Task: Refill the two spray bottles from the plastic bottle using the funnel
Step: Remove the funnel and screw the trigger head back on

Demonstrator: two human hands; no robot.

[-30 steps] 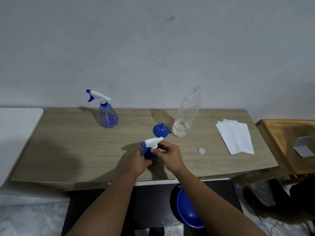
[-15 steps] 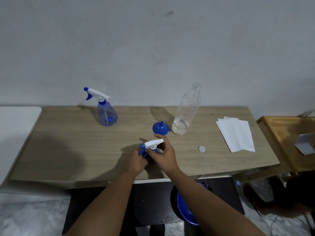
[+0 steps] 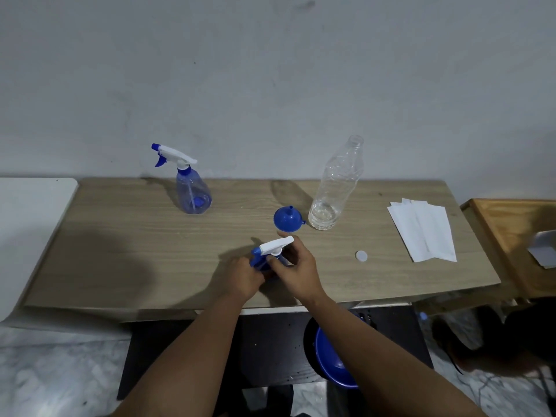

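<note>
The near spray bottle [image 3: 266, 260] stands close to the bench's [image 3: 120, 251] front edge. The left hand [image 3: 245, 276] grasps its body; the right hand [image 3: 293, 267] pinches the collar under the trigger head. Probable risks: a slipping grip tips it off the front edge, or a cross-threaded head leaks. The funnel [image 3: 287, 218] lies beside the uncapped plastic bottle [image 3: 335, 188], near the back edge; a stray elbow could topple it.

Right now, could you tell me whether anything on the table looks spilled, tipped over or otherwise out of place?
Nothing looks spilled. The funnel lies mouth-down with its spout up, beside the uncapped plastic bottle, and a small white cap sits loose on the table. Both hands hold the near spray bottle.
</note>
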